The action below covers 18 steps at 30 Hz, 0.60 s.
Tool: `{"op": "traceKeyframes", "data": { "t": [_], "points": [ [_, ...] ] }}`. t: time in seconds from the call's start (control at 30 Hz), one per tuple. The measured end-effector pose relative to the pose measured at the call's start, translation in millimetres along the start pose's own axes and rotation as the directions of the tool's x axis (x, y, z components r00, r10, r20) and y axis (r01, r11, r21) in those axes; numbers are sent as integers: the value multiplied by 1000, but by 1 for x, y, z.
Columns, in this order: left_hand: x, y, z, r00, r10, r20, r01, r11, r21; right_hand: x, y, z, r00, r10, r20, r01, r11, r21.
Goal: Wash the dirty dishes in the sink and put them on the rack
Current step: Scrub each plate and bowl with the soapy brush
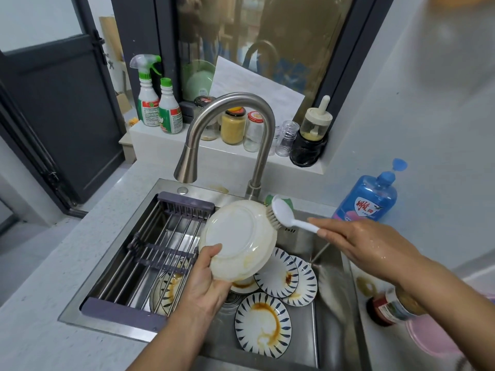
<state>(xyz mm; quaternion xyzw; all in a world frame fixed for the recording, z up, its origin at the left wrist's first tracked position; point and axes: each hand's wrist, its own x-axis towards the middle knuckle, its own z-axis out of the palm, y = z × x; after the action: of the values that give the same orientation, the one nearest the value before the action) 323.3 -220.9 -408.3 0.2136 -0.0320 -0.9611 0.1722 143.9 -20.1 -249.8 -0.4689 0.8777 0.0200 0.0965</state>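
My left grip (pixel 203 287) curls round the lower rim of the white plate (pixel 235 236), thumb on its underside, and holds it tilted above the sink (pixel 107 329), beside the rack (pixel 160 236). My right grip (pixel 356 242) pinches the handle of the brush (pixel 281 212), bristles touching the plate's upper edge. I judge the plate stiff, breakable and slick when wet, so a rim hold with the thumb opposed suits it. The blue bottle (pixel 367 199) carries a shield label with red Chinese characters. Other labels are too small to read.
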Motion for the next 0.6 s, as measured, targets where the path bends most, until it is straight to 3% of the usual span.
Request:
{"op": "traceKeyframes", "data": {
  "t": [0.2,0.3,0.47,0.6],
  "points": [
    [-7,0,5,995,-68,71,65,997,35,15,7,2,997,58,-43,-51,990,133],
    [-3,3,6,995,-90,34,88,993,74,8,-9,-3,997,-4,-81,4,1000,5],
    [6,-2,7,993,-82,82,57,961,270,6,-50,7,980,-194,52,201,939,-279],
    [4,-9,9,991,-54,123,12,947,321,24,-48,6,992,-123,18,124,957,-261]
  ]
}}
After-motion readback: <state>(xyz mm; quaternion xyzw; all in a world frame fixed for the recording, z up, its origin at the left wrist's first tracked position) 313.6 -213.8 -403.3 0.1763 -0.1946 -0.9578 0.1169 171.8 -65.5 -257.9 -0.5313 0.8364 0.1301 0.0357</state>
